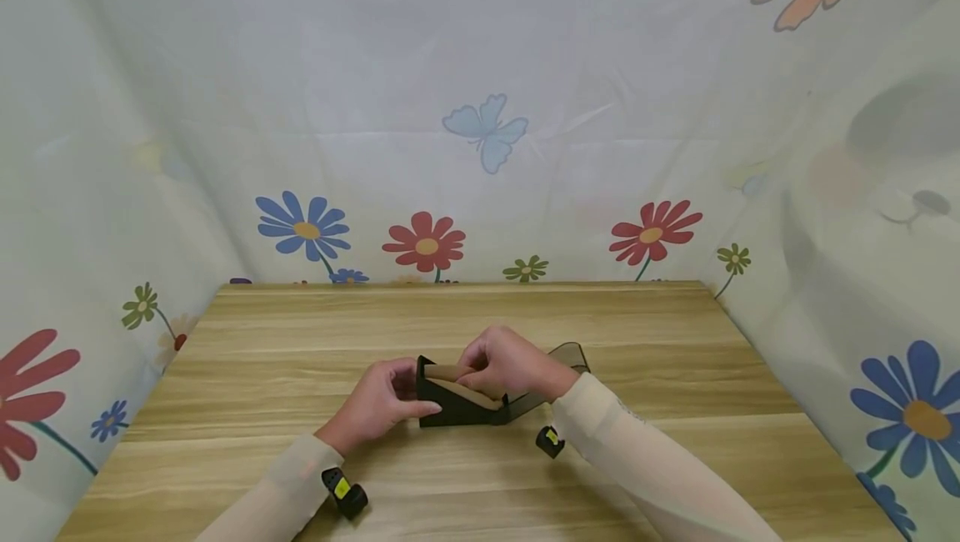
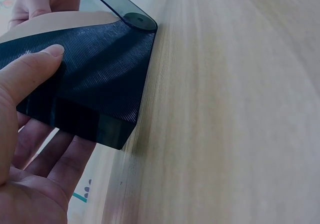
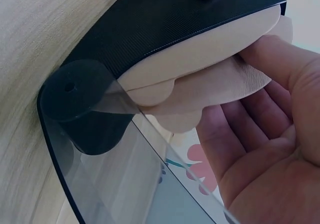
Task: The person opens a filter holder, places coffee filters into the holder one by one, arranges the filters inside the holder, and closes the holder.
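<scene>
A black filter holder (image 1: pixel 453 410) with a see-through smoky lid (image 3: pixel 155 179) stands on the table, lid swung open to the right. Tan paper coffee filters (image 3: pixel 205 49) with rounded tabs fill it. My left hand (image 1: pixel 375 398) grips the holder's left end, thumb on the near side wall and fingers around the back, as the left wrist view shows. At the holder's opening, my right hand (image 1: pixel 512 363) pinches a coffee filter (image 3: pixel 215 86), thumb on one face and fingers behind it. That filter stands a little apart from the rest of the stack.
The wood-grain table (image 1: pixel 360 317) stretches around the holder on all sides. Behind it hangs a pale cloth backdrop (image 1: pixel 360 108) printed with flowers and butterflies. Each wrist carries a small black camera (image 1: pixel 347 495) with a yellow mark.
</scene>
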A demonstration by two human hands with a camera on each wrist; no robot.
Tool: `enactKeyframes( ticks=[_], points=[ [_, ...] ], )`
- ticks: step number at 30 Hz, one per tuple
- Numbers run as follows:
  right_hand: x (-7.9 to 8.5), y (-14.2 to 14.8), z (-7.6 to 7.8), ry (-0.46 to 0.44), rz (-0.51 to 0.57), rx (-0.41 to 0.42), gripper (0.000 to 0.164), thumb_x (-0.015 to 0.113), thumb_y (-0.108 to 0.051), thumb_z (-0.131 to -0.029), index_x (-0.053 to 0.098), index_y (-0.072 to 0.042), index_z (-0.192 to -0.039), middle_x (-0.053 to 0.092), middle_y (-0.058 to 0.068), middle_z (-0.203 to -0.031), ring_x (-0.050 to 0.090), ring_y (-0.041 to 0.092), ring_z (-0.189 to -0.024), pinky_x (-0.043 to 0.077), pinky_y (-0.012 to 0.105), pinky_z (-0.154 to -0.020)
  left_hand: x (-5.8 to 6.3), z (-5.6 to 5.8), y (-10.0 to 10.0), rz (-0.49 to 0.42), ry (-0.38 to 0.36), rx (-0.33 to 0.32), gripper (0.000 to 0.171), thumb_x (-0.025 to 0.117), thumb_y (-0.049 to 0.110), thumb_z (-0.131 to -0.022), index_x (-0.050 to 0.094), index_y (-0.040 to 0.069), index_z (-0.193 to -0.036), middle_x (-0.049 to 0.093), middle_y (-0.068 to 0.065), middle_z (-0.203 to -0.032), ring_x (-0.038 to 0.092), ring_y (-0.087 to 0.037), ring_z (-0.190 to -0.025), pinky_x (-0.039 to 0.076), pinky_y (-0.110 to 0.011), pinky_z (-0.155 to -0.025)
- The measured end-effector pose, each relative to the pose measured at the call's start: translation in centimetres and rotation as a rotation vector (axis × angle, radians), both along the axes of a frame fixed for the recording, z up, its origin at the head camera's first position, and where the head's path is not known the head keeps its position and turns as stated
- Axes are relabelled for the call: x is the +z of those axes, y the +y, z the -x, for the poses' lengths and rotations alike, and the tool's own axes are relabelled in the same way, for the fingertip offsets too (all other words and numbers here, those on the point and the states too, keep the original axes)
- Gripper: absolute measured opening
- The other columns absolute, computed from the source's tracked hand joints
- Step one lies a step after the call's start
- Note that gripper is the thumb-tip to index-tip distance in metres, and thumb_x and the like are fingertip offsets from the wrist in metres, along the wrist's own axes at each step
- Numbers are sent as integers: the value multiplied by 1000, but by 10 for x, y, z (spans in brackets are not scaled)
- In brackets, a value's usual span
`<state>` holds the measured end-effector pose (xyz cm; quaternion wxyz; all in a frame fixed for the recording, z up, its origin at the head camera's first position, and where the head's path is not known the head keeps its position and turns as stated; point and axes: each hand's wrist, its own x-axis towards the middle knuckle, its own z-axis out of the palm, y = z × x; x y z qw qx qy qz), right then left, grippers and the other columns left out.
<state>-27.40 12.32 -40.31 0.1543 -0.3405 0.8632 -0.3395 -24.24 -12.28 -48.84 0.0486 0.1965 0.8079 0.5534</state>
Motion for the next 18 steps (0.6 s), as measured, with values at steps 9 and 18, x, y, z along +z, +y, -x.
enactKeyframes(
  ticks=[9, 18],
  points=[
    [0, 0, 1, -7, -18, 85, 18, 72, -15, -97, 77, -21, -80, 60, -12, -69, 49, 2, -60, 42, 20, -59, 1, 0, -1, -1, -9, -8, 30, 88, 17, -82, 72, 18, -108, 77, -8, -104, 72, -16, -88, 56, -24, -80],
    [-1, 1, 4, -34, -47, 156, 20, 65, -18, -102, 77, -21, -86, 59, -12, -72, 47, 2, -60, 41, 20, -59, 0, 1, -1, 3, -7, -7, 29, 87, 18, -83, 72, 18, -108, 77, -7, -104, 73, -18, -90, 56, -23, -81]
  ],
)
